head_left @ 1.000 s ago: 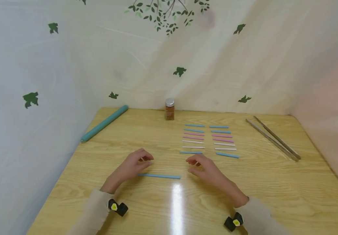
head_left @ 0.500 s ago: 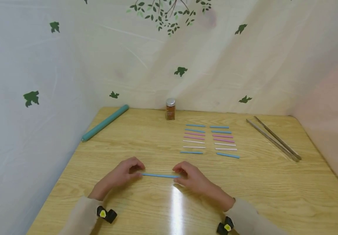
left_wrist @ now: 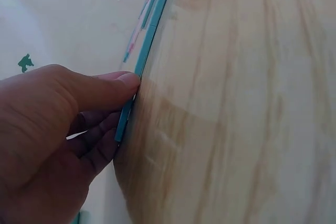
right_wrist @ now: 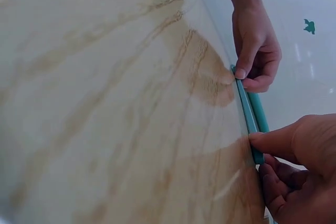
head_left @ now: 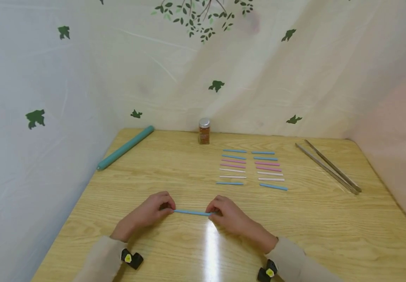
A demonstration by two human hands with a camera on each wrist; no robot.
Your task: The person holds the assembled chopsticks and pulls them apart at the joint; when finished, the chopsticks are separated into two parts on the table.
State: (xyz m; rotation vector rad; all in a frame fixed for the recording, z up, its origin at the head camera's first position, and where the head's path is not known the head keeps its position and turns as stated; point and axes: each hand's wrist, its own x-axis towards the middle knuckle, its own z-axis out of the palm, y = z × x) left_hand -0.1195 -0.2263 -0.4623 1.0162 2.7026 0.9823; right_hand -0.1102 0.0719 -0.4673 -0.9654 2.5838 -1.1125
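A long, thin blue stick (head_left: 191, 212) lies crosswise low over the wooden table in the head view. My left hand (head_left: 157, 208) pinches its left end between thumb and fingers. At the right end, my right hand (head_left: 225, 213) pinches it the same way. Close up in the left wrist view, the left thumb (left_wrist: 127, 81) presses on top of the flat-sided stick (left_wrist: 152, 30) with fingers curled beneath. The right wrist view shows the right thumb (right_wrist: 257, 140) on the stick's near end, and the left hand (right_wrist: 257, 51) at the far end.
Beyond the hands lie two columns of short blue, pink and white sticks (head_left: 232, 166). A glass jar (head_left: 204, 135) with a silver lid stands at the back. A teal rod (head_left: 125, 149) lies at the left edge, long metal tongs (head_left: 326, 166) at the right.
From hovering apart, both hands have come to the blue stick's ends and taken hold. The right hand moved left and down; the left moved slightly down. The short sticks stayed put.
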